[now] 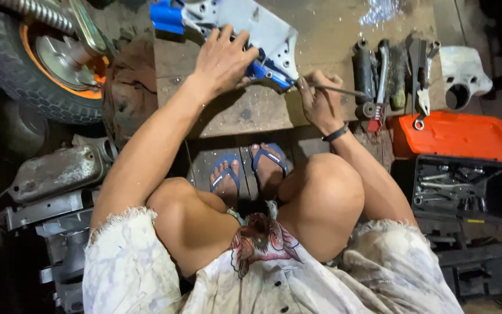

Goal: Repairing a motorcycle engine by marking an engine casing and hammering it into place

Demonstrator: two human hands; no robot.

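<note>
From the head camera: the left hand (223, 58), upper centre of the frame, lies flat with fingers spread, pressing on a white and blue panel (262, 32) resting on the wooden board (245, 110). The right hand (319, 102), just right of centre, is clenched on a thin metal rod (341, 90), probably a file, its tip hidden at the panel's lower edge. Both forearms reach out past bent knees.
</note>
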